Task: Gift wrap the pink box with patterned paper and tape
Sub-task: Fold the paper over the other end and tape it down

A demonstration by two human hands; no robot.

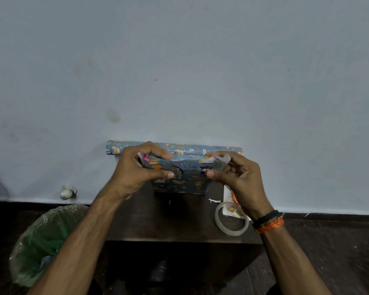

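Observation:
The box [179, 184] stands upright on a small dark table [179, 222], covered in blue animal-patterned paper. A bit of pink [147, 157] shows at its open top left corner. My left hand [136, 169] grips the top left end, fingers over the upper edge and thumb on the front. My right hand [234, 173] pinches the paper flap at the top right corner between thumb and fingers. The roll of patterned paper [222, 149] lies behind the box against the wall. A clear tape roll [231, 219] lies on the table at the right.
A bin with a green plastic liner [45, 241] stands on the floor left of the table. White printed paper [230, 201] and small scraps lie near the tape. A white wall fitting [68, 192] sits low on the wall at left.

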